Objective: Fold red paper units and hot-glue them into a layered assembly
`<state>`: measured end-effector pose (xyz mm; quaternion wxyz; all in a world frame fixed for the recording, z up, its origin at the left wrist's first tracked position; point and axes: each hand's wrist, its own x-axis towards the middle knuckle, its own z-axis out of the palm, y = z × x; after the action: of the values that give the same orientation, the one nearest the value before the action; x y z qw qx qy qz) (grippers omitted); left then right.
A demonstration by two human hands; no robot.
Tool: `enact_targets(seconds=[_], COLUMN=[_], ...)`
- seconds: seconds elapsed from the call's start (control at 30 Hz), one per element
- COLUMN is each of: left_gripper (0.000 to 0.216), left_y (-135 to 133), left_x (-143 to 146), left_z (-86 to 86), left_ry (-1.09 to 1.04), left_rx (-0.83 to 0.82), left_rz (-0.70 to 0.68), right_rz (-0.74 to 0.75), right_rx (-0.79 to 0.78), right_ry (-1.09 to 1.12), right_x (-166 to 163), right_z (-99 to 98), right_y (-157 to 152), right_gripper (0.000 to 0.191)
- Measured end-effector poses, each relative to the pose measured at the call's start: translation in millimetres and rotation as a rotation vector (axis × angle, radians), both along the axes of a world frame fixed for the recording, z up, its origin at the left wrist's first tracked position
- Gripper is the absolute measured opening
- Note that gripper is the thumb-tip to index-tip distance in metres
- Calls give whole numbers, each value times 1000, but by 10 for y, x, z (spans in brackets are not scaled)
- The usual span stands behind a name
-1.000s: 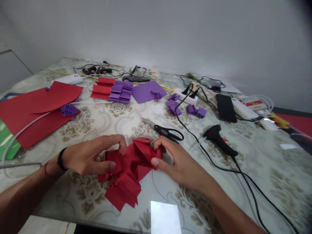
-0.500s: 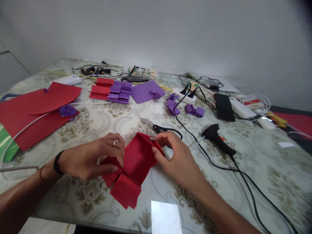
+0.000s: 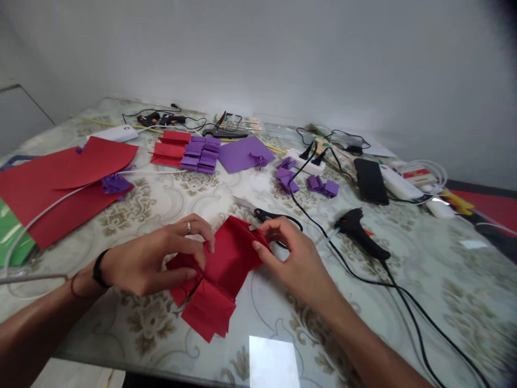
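Observation:
A folded red paper piece (image 3: 232, 253) with raised flaps lies on the near part of the table, between both hands. My left hand (image 3: 161, 256) is closed on its left flaps, thumb and forefinger pinching a fold while other fingers reach over the inside. At the upper right edge, my right hand (image 3: 297, 256) pinches a side flap between thumb and fingers. Just behind the paper lie scissors (image 3: 277, 215) with black handles, partly hidden by my right hand. A black hot glue gun (image 3: 361, 231) rests to the right, its cord trailing toward the front edge.
Red sheets (image 3: 76, 188) and a crumpled purple paper (image 3: 115, 184) lie left. Behind are folded red strips (image 3: 169, 148), folded purple pieces (image 3: 201, 154) and a purple sheet (image 3: 242, 153). A power strip (image 3: 305, 160), a phone (image 3: 370, 180) and cables stand at the back right.
My left hand's fingers have spread a little and reach farther over the inside of the red paper. My right hand keeps its pinch; the view has shifted slightly.

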<state>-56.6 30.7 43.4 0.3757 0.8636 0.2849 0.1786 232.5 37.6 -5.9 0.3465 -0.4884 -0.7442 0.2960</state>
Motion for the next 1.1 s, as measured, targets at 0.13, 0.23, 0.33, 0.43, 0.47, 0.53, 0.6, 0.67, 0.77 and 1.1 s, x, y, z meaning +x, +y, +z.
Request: enact_targets(seconds=[0.13,0.23,0.33,0.43,0.47,0.53,0.6,0.67,0.77,1.1], left_gripper=[9,28,38,30,27,25,26,29,36,51], left_y=[-3,-2,7,21,25,27,21,7,-24,-82], left_x=[67,121,149,160,163,166,167,168,183,234], left_z=[-161,-352,-510,-592,-605,-621,-631,-636,-625,-693], left_ry=[-28,0,50,98,110,128,135,135,135,269], left_rx=[16,80,151,187,202,235,272,312,369,384], left_rz=[50,166,243,188,171,165,176,189,195,117], right_rz=[172,318,417,438,438,429,411,400,405,368], right_rx=[19,-16,17,60,58,43,24,16,41,80], right_ry=[-52,-119,-176,-213,-218,-211,-196,-189,-209,-281], right_x=[-30,-52,-66,-69,-67,-63,-62,-68,-94,-185], right_z=[16,-18,-84,-117,-114,-89,-60,-46,-75,-169], right_y=[-45,-56,-52,-45,-44,-44,-47,-57,-80,-171], right_gripper=[13,14,17,21,19,14,13,12,18,34])
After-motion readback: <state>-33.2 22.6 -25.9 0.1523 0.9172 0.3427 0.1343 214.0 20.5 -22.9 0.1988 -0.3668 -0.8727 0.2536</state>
